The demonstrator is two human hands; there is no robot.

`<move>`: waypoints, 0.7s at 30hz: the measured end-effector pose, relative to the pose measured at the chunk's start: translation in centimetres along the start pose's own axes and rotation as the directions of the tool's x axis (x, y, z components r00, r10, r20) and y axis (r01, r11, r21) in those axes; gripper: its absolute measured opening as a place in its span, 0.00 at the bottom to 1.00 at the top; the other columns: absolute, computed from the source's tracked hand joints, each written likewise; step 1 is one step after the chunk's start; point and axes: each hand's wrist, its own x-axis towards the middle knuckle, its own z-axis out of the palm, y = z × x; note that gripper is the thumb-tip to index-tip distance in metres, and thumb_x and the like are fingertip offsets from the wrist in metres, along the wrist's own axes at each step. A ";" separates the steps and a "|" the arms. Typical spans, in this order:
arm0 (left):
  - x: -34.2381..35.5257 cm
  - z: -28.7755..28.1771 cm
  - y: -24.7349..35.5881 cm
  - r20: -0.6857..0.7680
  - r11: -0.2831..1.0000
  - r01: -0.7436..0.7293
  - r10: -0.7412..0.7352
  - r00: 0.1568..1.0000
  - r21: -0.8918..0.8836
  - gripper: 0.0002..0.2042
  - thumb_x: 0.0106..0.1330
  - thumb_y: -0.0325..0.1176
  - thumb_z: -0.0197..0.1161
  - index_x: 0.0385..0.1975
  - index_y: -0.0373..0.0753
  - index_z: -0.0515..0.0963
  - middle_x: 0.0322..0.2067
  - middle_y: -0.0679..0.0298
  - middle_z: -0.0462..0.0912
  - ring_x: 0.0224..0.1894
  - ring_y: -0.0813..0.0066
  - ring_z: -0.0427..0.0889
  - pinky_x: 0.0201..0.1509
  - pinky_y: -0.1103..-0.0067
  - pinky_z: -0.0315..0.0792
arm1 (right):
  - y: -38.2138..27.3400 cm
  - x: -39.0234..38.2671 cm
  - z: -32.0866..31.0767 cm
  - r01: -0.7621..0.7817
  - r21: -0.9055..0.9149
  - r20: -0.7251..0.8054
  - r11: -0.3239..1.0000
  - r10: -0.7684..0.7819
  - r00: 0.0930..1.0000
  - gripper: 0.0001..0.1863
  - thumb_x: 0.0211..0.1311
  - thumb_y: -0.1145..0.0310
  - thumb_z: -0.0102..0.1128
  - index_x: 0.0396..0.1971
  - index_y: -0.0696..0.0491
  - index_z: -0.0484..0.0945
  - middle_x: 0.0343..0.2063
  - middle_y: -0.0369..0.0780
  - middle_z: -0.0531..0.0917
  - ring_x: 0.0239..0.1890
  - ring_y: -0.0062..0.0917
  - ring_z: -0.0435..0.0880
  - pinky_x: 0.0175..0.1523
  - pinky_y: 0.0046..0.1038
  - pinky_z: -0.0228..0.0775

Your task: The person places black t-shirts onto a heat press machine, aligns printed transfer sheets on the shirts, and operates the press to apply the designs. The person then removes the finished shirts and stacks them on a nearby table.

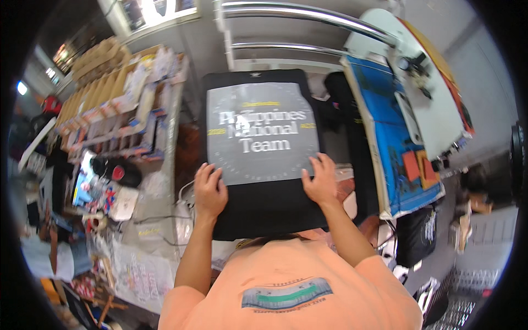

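Note:
A black garment (264, 209), likely a T-shirt, is spread flat before me with its neck end away from me. On it lies a greyish film sheet (269, 159) carrying white and yellow lettering; a bright glare spot covers part of the print. My left hand (210, 191) rests at the sheet's lower left corner, fingers bent slightly and thumb apart. At the lower right corner is my right hand (321, 179), its fingers forward and thumb spread inward over the sheet. Neither hand visibly grips anything, though the undersides of the fingers are hidden.
White rails (308, 49) stand beyond the garment. To the right are a blue board (379, 126) and a pale rounded panel (423, 82). Cardboard dividers (104, 93) are stacked at left, near a lit screen (85, 179), a dark round device (118, 171) and clear plastic wrapping (140, 269).

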 end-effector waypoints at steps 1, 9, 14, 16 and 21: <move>-0.2 -0.1 0.1 -0.006 1.000 0.014 -0.014 1.000 0.000 0.14 0.55 0.23 0.59 0.43 0.33 0.79 0.50 0.51 0.76 0.59 0.48 0.70 0.63 0.62 0.65 | 0.0 0.2 0.1 0.002 -0.011 0.010 1.000 -0.002 1.000 0.23 0.57 0.61 0.61 0.51 0.55 0.74 0.57 0.48 0.69 0.62 0.46 0.64 0.65 0.43 0.60; -0.1 0.5 0.0 0.016 1.000 -0.017 0.016 1.000 0.008 0.14 0.55 0.23 0.59 0.43 0.32 0.78 0.51 0.50 0.75 0.59 0.48 0.70 0.63 0.61 0.65 | 0.0 0.1 -0.4 -0.068 0.030 0.038 0.997 0.067 0.997 0.24 0.59 0.58 0.59 0.53 0.54 0.74 0.59 0.47 0.68 0.65 0.43 0.62 0.66 0.43 0.59; -0.6 0.3 -0.3 -0.007 1.000 -0.003 0.003 1.000 -0.009 0.14 0.55 0.22 0.59 0.42 0.31 0.78 0.50 0.48 0.75 0.59 0.47 0.70 0.63 0.61 0.65 | -0.5 0.2 -0.2 -0.054 0.033 0.069 0.998 0.052 0.996 0.24 0.59 0.59 0.59 0.53 0.55 0.74 0.59 0.47 0.68 0.65 0.43 0.62 0.67 0.43 0.58; -0.8 0.3 -0.4 0.003 1.000 0.029 -0.029 1.000 -0.003 0.15 0.54 0.22 0.58 0.43 0.32 0.78 0.51 0.50 0.75 0.60 0.47 0.70 0.64 0.62 0.64 | -0.1 0.1 -0.4 -0.040 -0.015 0.062 0.999 0.041 0.997 0.24 0.59 0.59 0.59 0.53 0.55 0.74 0.59 0.47 0.68 0.65 0.44 0.62 0.67 0.43 0.58; -0.5 0.4 -0.5 -0.011 0.999 0.006 -0.007 1.000 -0.043 0.14 0.55 0.22 0.59 0.43 0.33 0.79 0.50 0.50 0.76 0.60 0.48 0.70 0.65 0.63 0.64 | -0.5 -0.2 0.1 -0.027 0.022 0.025 0.999 0.026 0.999 0.22 0.58 0.59 0.59 0.50 0.56 0.75 0.58 0.48 0.69 0.64 0.45 0.63 0.67 0.44 0.57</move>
